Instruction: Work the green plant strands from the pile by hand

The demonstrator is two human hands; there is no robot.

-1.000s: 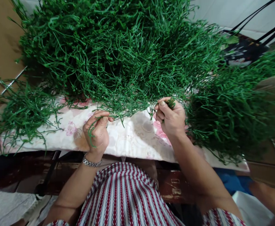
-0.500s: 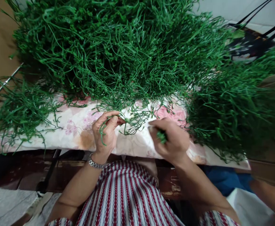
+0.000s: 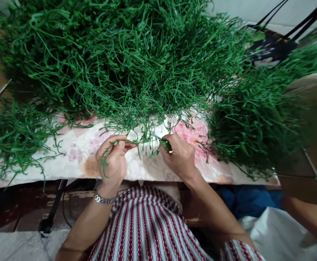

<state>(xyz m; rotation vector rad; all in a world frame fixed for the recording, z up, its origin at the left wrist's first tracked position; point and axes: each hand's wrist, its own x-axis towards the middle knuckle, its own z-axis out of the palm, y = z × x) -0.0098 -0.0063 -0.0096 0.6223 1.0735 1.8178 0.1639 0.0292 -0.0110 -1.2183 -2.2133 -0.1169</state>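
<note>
My left hand (image 3: 113, 161), with a metal watch on the wrist, pinches a thin green plant stem (image 3: 104, 162) between thumb and fingers; one end curls down over the palm. My right hand (image 3: 180, 154) is closed around green plant stems, a bit of which shows inside the curled fingers. Between the two hands, branching green sprigs (image 3: 147, 139) stretch over the floral cloth (image 3: 147, 165). A large tangled heap of the same green stems (image 3: 131, 65) rises just beyond my hands. How many stems each hand holds is hidden.
A smaller green pile (image 3: 17, 134) lies at the left, and a dense one (image 3: 245, 127) at the right. Behind stands a dark floral bag (image 3: 269, 47) with black straps. Another person's arm (image 3: 307, 217) shows at lower right, near a white plastic bag (image 3: 278, 232).
My right hand has come in closer to my left hand, and the sprigs between them are now drawn into a line. The left hand keeps its pinch. The whole view has shifted slightly.
</note>
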